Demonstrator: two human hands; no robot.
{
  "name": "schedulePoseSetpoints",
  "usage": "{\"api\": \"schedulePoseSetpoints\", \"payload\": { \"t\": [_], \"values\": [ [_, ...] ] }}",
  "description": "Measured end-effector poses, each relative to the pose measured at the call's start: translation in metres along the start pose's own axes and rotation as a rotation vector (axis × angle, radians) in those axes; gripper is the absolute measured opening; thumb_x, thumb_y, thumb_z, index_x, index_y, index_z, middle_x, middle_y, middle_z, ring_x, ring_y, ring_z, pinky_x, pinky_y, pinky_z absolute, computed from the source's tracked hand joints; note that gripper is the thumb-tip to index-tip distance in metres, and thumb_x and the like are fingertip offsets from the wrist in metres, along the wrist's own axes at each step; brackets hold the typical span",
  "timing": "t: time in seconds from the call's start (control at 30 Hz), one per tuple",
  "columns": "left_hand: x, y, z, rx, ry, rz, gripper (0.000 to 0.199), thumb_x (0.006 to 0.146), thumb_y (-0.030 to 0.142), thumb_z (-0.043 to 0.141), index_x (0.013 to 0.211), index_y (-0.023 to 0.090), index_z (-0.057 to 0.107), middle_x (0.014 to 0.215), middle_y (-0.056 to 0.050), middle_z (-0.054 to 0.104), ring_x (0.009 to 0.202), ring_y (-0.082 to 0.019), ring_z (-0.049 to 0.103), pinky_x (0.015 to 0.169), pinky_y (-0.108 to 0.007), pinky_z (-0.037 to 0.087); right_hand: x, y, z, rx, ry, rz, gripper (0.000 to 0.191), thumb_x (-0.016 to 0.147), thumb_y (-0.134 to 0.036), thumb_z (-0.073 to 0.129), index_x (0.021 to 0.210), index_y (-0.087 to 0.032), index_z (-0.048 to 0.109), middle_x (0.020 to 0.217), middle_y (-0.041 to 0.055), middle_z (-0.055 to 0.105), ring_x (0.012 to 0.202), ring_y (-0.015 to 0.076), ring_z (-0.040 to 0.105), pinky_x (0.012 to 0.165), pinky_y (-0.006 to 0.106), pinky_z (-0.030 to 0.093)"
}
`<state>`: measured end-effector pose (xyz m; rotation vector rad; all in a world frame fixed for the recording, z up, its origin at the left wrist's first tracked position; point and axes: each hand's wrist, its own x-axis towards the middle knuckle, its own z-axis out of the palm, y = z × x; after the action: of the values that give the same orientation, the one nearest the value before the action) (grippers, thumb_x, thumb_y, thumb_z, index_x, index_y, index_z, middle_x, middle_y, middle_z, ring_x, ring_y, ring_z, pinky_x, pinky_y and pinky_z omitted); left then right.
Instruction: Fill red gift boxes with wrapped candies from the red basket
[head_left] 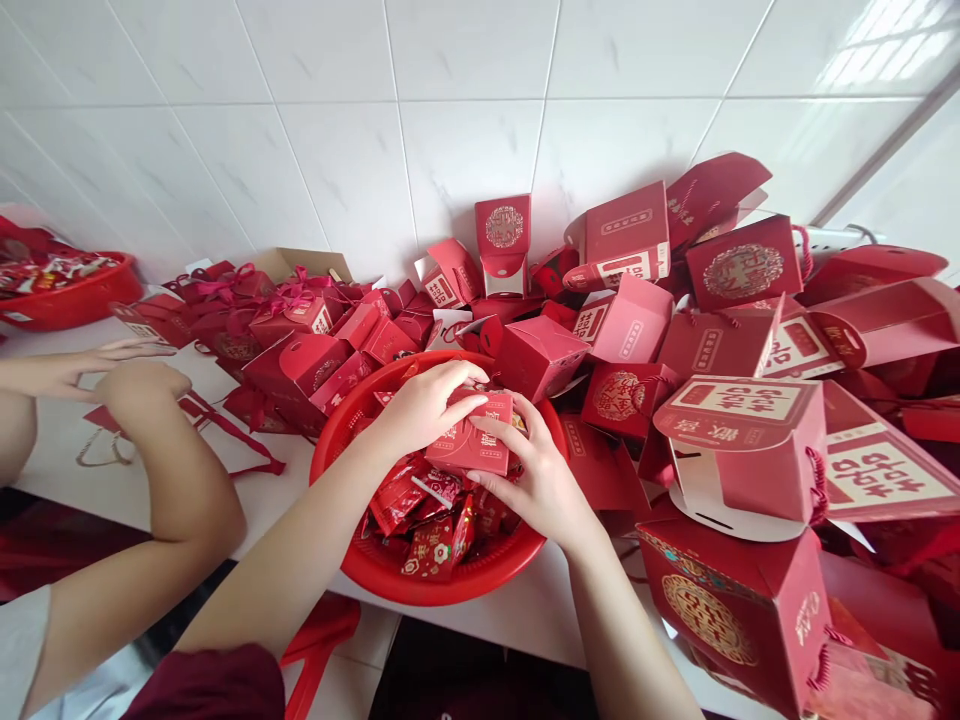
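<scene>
A small red box [469,450] with gold lettering is held over a round red plastic basket [442,592] in the middle of the view. Wrapped red candies [397,495] and packets lie in the basket below it. My left hand [435,405] reaches over the box's upper left side, its fingers bent at the top edge. With fingers and thumb along the right side, my right hand [536,475] grips the box. Part of the box top is hidden by my fingers.
Many red gift boxes [742,270] are piled along the tiled wall and down the right side. Ribboned boxes [232,290] stand at the left. Another red basket [75,295] holds sweets at far left. A person's arms [180,480] rest near a red bag and ribbon.
</scene>
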<state>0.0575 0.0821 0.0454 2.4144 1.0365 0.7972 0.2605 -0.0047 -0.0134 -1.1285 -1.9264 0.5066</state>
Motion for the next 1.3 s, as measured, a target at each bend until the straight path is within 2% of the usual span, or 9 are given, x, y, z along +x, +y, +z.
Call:
{"api": "schedulePoseSetpoints", "payload": {
  "t": [0.1, 0.17, 0.27, 0.33, 0.53, 0.73, 0.97, 1.3],
  "values": [
    [-0.003, 0.016, -0.011, 0.048, -0.075, 0.037, 0.032, 0.102, 0.040, 0.054, 0.128, 0.026, 0.066, 0.141, -0.004, 0.064, 0.133, -0.023, 0.059, 0.117, -0.043, 0.045, -0.003, 0.004, 0.002, 0.083, 0.125, 0.026, 0.052, 0.092, -0.048, 0.074, 0.140, -0.034, 0.061, 0.161, 0.0103, 0.034, 0.152, 0.0337, 0.037, 0.124, 0.054, 0.037],
    [-0.003, 0.021, -0.017, 0.066, -0.133, 0.099, 0.044, 0.098, 0.047, 0.060, 0.138, 0.028, 0.063, 0.154, -0.004, 0.054, 0.146, -0.025, 0.047, 0.124, -0.045, 0.038, -0.005, 0.007, 0.003, 0.119, 0.215, 0.035, 0.052, 0.091, -0.048, 0.074, 0.140, -0.033, 0.061, 0.160, 0.0099, 0.036, 0.151, 0.0333, 0.039, 0.124, 0.055, 0.037],
    [-0.002, 0.019, -0.019, 0.100, -0.198, 0.163, 0.069, 0.086, 0.056, 0.073, 0.148, 0.031, 0.056, 0.164, -0.005, 0.043, 0.154, -0.029, 0.036, 0.128, -0.050, 0.031, -0.006, 0.010, 0.004, 0.120, 0.281, 0.055, 0.054, 0.092, -0.048, 0.073, 0.141, -0.032, 0.061, 0.164, 0.0105, 0.033, 0.153, 0.0341, 0.035, 0.124, 0.057, 0.036],
    [0.000, 0.012, -0.015, 0.114, -0.225, 0.161, 0.073, 0.084, 0.059, 0.074, 0.149, 0.032, 0.055, 0.165, -0.005, 0.041, 0.154, -0.030, 0.035, 0.128, -0.052, 0.031, -0.006, 0.011, 0.005, 0.126, 0.266, 0.088, 0.056, 0.092, -0.047, 0.073, 0.143, -0.031, 0.059, 0.167, 0.0111, 0.031, 0.154, 0.0341, 0.034, 0.123, 0.057, 0.036],
    [0.004, -0.006, -0.008, 0.060, -0.211, 0.180, 0.071, 0.082, 0.056, 0.077, 0.146, 0.030, 0.059, 0.160, -0.008, 0.048, 0.152, -0.032, 0.039, 0.126, -0.055, 0.033, -0.004, 0.012, 0.008, 0.132, 0.222, 0.139, 0.065, 0.091, -0.047, 0.073, 0.149, -0.028, 0.050, 0.171, 0.0136, 0.024, 0.155, 0.0340, 0.033, 0.121, 0.055, 0.040],
    [0.002, -0.007, -0.012, -0.040, -0.139, 0.201, 0.056, 0.086, 0.044, 0.077, 0.139, 0.027, 0.065, 0.153, -0.008, 0.056, 0.146, -0.028, 0.049, 0.123, -0.049, 0.040, -0.005, 0.013, 0.008, 0.119, 0.242, 0.101, 0.066, 0.092, -0.051, 0.071, 0.149, -0.027, 0.049, 0.169, 0.0142, 0.030, 0.155, 0.0333, 0.032, 0.121, 0.056, 0.039],
    [0.001, -0.012, -0.012, -0.120, -0.095, 0.220, 0.055, 0.087, 0.036, 0.077, 0.139, 0.024, 0.063, 0.149, -0.011, 0.060, 0.141, -0.027, 0.055, 0.119, -0.046, 0.046, -0.006, 0.012, 0.008, 0.129, 0.238, 0.105, 0.064, 0.093, -0.051, 0.070, 0.149, -0.027, 0.049, 0.168, 0.0139, 0.030, 0.156, 0.0317, 0.031, 0.123, 0.055, 0.036],
    [0.001, -0.011, -0.014, -0.066, -0.146, 0.185, 0.042, 0.090, 0.031, 0.071, 0.131, 0.023, 0.069, 0.149, -0.008, 0.060, 0.144, -0.027, 0.051, 0.123, -0.046, 0.041, -0.006, 0.009, 0.006, 0.111, 0.226, 0.117, 0.061, 0.094, -0.050, 0.069, 0.147, -0.028, 0.050, 0.165, 0.0124, 0.034, 0.154, 0.0304, 0.034, 0.124, 0.053, 0.037]
  ]
}}
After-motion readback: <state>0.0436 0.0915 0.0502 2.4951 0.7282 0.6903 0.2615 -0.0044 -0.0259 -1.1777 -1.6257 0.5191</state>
